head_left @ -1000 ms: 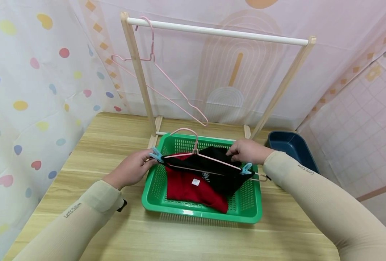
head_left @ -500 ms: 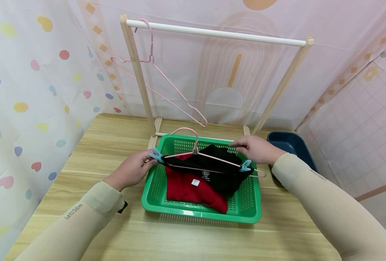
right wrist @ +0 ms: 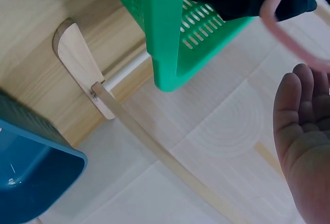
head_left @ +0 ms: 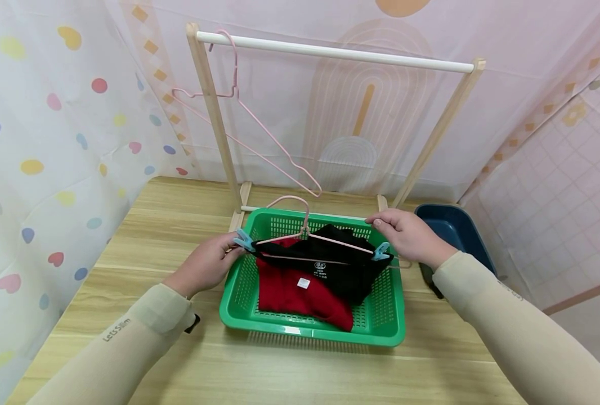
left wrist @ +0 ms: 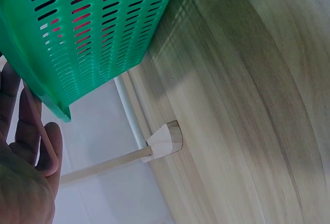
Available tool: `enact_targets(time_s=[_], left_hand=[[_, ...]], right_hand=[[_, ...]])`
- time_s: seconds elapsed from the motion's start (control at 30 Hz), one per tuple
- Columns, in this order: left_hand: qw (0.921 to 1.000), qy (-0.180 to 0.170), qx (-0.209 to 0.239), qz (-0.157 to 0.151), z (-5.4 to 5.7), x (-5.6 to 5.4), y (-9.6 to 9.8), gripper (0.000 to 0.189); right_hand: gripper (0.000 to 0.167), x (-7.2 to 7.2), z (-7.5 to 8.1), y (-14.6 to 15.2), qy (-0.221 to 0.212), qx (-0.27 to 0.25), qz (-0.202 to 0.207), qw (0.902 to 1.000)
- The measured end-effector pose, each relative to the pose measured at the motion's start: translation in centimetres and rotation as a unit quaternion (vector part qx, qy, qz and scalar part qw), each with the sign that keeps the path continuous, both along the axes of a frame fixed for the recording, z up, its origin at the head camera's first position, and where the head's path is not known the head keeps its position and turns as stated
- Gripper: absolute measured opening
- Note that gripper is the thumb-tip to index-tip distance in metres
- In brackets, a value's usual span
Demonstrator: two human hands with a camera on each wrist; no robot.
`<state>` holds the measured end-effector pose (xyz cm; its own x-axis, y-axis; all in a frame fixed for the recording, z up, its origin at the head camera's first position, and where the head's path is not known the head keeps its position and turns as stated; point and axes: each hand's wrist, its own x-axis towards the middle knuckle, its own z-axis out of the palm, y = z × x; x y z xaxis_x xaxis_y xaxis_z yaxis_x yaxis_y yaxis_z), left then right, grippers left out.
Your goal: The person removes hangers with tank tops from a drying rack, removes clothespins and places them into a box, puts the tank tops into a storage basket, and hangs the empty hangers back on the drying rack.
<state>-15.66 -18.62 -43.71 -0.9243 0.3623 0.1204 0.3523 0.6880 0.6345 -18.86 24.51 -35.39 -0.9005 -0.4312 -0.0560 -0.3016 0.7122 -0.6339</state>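
A pink hanger lies over the green basket, its hook up. A blue clothespin at its left and another blue clothespin at its right clip a black garment to it. My left hand grips the hanger's left end; the left wrist view shows that pink end between thumb and fingers. My right hand, holding nothing, is above the basket's right rear rim, fingers extended, just behind the right clothespin. A folded red garment with a white label is in the basket.
Behind the basket stands a wooden rack with a white rod. A second pink hanger hangs at the rod's left end. A dark blue bin stands on the wooden table at the right, close to my right forearm.
My right hand has drawn away from the black garment, to the right and slightly back. The left hand keeps its grip, and the hanger has barely shifted.
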Motion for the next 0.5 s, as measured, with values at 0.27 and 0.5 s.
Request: enact_targets(time_s=[0.27, 0.5], left_hand=[[0.9999, -0.007, -0.008, 0.004, 0.2, 0.2, 0.3, 0.014], [0.9999, -0.005, -0.007, 0.012, 0.1, 0.1, 0.4, 0.012]], right_hand=[[0.037, 0.7, -0.2, 0.4, 0.026, -0.027, -0.011, 0.9992], [0.036, 1.6, -0.5, 0.6, 0.055, -0.035, -0.004, 0.9979]])
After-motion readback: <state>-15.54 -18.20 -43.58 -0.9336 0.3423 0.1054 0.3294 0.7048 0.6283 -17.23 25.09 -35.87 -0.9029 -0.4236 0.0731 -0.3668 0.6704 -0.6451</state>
